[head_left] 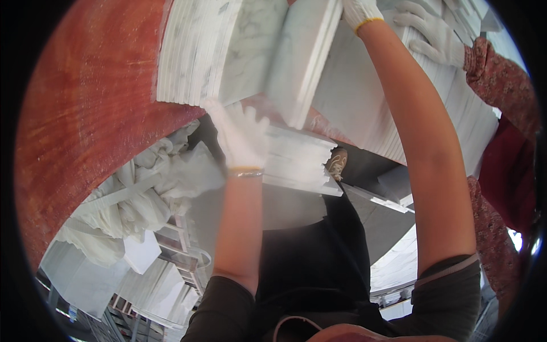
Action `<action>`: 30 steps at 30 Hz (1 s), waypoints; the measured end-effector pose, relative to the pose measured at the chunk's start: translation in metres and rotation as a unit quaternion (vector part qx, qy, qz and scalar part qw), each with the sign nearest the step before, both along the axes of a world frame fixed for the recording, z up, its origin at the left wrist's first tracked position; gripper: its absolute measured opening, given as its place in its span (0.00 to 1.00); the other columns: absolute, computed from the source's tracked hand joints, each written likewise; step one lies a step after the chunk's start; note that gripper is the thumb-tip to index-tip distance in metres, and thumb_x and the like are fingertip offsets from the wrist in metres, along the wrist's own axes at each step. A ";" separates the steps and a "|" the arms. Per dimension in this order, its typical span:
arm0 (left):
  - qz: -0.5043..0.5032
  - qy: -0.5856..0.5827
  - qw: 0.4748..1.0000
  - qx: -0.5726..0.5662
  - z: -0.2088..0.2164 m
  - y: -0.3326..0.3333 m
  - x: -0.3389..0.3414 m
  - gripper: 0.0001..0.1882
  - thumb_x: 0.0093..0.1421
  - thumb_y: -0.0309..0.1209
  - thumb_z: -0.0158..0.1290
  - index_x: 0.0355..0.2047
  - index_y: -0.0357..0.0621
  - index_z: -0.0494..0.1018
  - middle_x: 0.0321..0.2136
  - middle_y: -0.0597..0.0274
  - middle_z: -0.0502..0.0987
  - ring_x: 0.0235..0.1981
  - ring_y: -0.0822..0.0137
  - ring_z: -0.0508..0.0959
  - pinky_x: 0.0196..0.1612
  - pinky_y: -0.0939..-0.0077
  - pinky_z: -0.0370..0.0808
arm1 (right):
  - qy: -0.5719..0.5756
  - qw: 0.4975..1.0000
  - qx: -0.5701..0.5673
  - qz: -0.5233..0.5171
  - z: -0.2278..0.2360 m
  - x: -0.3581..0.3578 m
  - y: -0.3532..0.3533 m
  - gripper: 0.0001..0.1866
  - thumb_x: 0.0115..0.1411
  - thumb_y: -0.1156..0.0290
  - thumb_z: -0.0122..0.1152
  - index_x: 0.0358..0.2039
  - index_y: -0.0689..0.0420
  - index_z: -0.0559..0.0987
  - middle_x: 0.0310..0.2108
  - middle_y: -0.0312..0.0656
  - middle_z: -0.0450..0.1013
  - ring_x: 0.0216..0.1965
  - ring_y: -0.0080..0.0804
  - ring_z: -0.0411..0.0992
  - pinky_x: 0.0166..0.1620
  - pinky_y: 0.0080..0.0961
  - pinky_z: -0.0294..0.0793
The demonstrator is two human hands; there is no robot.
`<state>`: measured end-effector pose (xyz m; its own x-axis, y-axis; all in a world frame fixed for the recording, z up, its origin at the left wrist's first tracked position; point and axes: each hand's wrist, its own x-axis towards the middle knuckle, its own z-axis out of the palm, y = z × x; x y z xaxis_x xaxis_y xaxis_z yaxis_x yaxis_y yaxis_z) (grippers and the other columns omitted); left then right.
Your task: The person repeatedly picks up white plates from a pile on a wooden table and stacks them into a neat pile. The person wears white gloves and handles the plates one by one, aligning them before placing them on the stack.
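Note:
My left hand [242,134], in a white glove, is at the lower edge of a row of upright white marble tiles [196,51]. Its fingers are spread, with one fingertip at the row's bottom corner; no tile shows in its grasp. At the top of the view, my right hand [363,12], also gloved, is beside the upper end of several marble tiles [305,62] that lean at a slant. Its fingers are mostly cut off by the frame. Between the row and these slanted tiles, a grey-veined tile face [253,51] shows.
A co-worker's gloved hand [436,37] rests on another row of tiles [373,108] at the right. The tiles stand on a reddish surface [97,85]. Below it lie crumpled white sheeting [145,188], a stack of pale slabs [296,157] before my legs, and a metal ladder-like frame [182,239].

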<state>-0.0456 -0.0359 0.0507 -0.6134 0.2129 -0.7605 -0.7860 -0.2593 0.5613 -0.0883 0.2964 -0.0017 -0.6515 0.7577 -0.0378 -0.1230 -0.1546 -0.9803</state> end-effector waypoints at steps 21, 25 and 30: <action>0.074 -0.218 0.938 0.259 -0.052 0.029 0.022 0.34 0.74 0.56 0.40 0.64 0.37 0.67 0.57 0.53 0.76 0.57 0.60 0.76 0.61 0.65 0.72 | -0.339 0.509 0.596 0.520 0.073 -0.103 0.038 0.36 0.56 0.39 0.67 0.50 0.60 0.84 0.39 0.49 0.82 0.38 0.42 0.79 0.46 0.39 0.79; 0.072 -0.220 0.927 0.296 -0.067 0.044 0.027 0.32 0.74 0.53 0.41 0.64 0.38 0.67 0.57 0.55 0.76 0.57 0.60 0.76 0.59 0.65 0.73 | -0.603 0.466 0.474 0.441 0.077 -0.100 0.033 0.33 0.54 0.42 0.70 0.45 0.62 0.86 0.41 0.53 0.82 0.41 0.45 0.81 0.45 0.42 0.81; 0.077 -0.309 0.876 0.363 -0.069 0.038 0.028 0.29 0.76 0.50 0.41 0.64 0.39 0.67 0.57 0.54 0.76 0.58 0.59 0.76 0.58 0.62 0.74 | -0.659 0.515 0.381 0.394 0.090 -0.085 0.012 0.32 0.56 0.47 0.69 0.44 0.68 0.84 0.39 0.55 0.81 0.38 0.45 0.81 0.39 0.44 0.82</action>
<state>-0.0175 0.0024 -0.0187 -0.1968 0.7293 -0.6552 -0.8056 -0.5012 -0.3160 -0.1737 0.3083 0.0886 -0.5560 0.4002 -0.7285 0.5339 0.8437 0.0560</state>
